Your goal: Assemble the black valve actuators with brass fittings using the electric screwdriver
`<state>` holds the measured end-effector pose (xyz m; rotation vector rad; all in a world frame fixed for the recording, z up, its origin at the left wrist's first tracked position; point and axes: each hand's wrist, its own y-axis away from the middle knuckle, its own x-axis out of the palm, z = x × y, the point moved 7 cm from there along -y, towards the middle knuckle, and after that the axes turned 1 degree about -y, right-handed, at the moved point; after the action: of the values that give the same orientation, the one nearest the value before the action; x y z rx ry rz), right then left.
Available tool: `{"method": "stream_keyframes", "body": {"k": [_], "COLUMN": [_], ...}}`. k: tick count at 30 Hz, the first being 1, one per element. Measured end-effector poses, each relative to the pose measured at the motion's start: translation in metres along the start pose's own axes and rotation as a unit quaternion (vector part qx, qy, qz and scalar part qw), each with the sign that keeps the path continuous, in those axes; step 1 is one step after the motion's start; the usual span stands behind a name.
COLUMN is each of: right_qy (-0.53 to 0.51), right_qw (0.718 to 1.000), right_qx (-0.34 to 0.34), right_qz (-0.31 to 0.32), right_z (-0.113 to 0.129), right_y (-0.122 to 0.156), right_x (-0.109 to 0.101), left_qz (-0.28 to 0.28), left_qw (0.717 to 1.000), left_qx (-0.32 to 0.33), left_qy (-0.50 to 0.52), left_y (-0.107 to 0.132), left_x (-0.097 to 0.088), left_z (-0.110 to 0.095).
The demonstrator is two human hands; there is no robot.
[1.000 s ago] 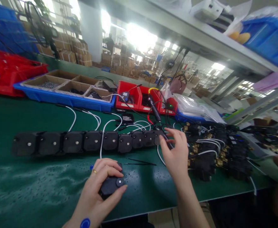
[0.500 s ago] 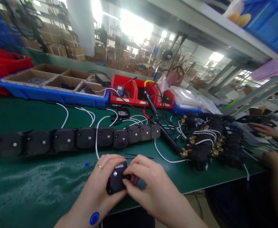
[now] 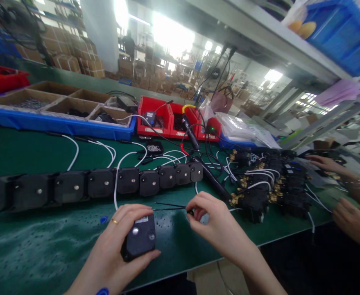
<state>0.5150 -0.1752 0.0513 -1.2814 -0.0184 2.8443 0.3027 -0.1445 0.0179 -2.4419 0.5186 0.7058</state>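
My left hand (image 3: pixel 118 246) grips a square black box (image 3: pixel 141 237) with cut corners by its edges, close to the table's front. A shiny round spot, a screw and a pale label show on its face. Apart from it, to the right, my right hand (image 3: pixel 212 219) pinches a small black piece (image 3: pixel 190 212), mostly hidden by the fingertips. Two thin black prongs, like tweezers (image 3: pixel 167 206), lie on the green table and run up to those fingertips. Whether the fingers touch them I cannot tell. Behind both hands stretches a row of similar black boxes (image 3: pixel 127 180).
A blue divided tray (image 3: pixel 106 132) and red bins (image 3: pixel 153 132) line the back. White cables and a black screwdriver-like tool (image 3: pixel 190 131) lie among them. At right stand black units with brass connectors (image 3: pixel 253 205); beyond them are a co-worker's hands (image 3: pixel 352 217).
My right hand has left the box's side and moved right, pinching a small black piece. My left hand has shifted slightly left with the box. The view has swung a little right.
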Motion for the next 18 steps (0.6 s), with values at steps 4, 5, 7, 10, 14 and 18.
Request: {"method": "stream_keyframes", "body": {"k": [4,5,7,10,14,18], "right_qy": [0.030,0.035,0.041,0.026,-0.096,-0.184], "right_qw": [0.999,0.999,0.999,0.997,0.985,0.960], "right_qx": [0.015,0.015,0.013,0.005,-0.054,-0.011], "right_qz": [0.004,-0.003,-0.031,-0.071,-0.132,-0.209], "right_z": [-0.027,-0.030,-0.033,-0.025,0.005,0.009], "right_y": [0.013,0.015,0.019,0.022,0.026,0.034], "right_x": [0.023,0.027,0.033,0.038,0.052,0.074], "left_qz": [-0.026,-0.028,-0.034,-0.048,-0.083,-0.131], "left_qw": [0.999,0.999,0.998,0.996,0.989,0.972], "left_qx": [-0.025,-0.025,-0.030,-0.061,-0.121,-0.168], "left_qy": [-0.015,-0.022,-0.034,-0.030,-0.007,0.095], "left_y": [0.007,0.007,0.008,0.009,0.015,0.028], "left_x": [-0.009,-0.010,-0.012,-0.017,-0.024,-0.030], "left_z": [0.000,0.000,0.000,0.008,0.022,0.036]}}
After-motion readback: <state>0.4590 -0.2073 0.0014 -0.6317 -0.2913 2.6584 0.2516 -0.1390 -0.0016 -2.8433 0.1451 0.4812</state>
